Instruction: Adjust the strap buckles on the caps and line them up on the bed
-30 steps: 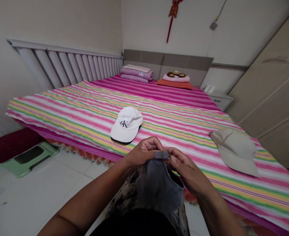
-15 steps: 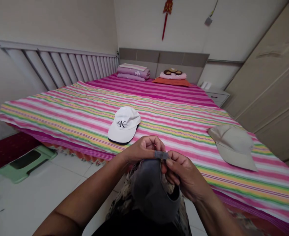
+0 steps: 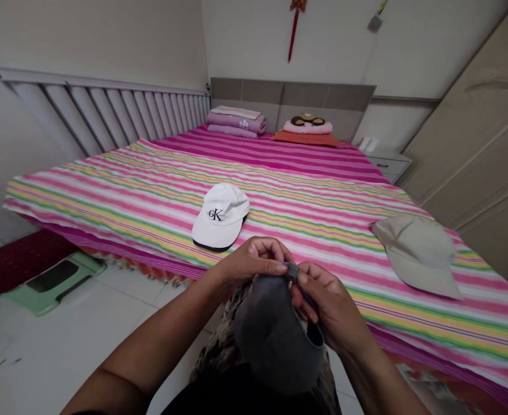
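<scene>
The grey cap point(image 3: 275, 340) is held by its strap point(image 3: 293, 269), which left hand point(image 3: 256, 258) and right hand point(image 3: 329, 300) each pinch between thumb and fingers and should probably keep flat and untwisted, in front of the near edge of the bed point(image 3: 159, 213).

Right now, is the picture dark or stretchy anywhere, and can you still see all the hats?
In the head view, the light is dim, and the grey cap looks darkest, its folds hard to make out; in the head view, the white cap is brightest, its letters readable, and the beige cap shows too; in the head view, the tan panels slant, perhaps stretched by the lens.
</scene>
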The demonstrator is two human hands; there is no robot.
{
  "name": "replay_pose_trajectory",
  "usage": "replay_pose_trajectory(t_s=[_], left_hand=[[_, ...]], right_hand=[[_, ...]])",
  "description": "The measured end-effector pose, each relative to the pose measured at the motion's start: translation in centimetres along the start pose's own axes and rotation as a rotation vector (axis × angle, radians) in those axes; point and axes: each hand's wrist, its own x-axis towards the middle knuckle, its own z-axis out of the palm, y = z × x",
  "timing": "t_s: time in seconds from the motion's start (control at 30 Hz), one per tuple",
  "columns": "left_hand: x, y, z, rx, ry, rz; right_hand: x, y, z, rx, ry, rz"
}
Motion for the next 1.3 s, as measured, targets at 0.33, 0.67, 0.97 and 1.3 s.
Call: replay_pose_trajectory(t_s=[0.33,0.67,0.97,1.3], left_hand=[[0.3,0.1,-0.2,0.12,-0.03,-0.013],[-0.3,0.3,0.0,0.133,-0.098,-0.121],[-0.3,0.2,0.0,-0.02,-0.129,-0.251],[-0.6,0.8,0.4,-0.081,-0.147,-0.273]], right_hand=[[0.0,0.1,0.0,-0.007,0.109,-0.07],[0.0,-0.9,-0.6,0.041,0.101,-0.089],[-0.3,-1.7,-1.1,0.017,-0.01,0.001],[-1.0,-2.2,-0.9,-0.248,-0.08,-0.029]])
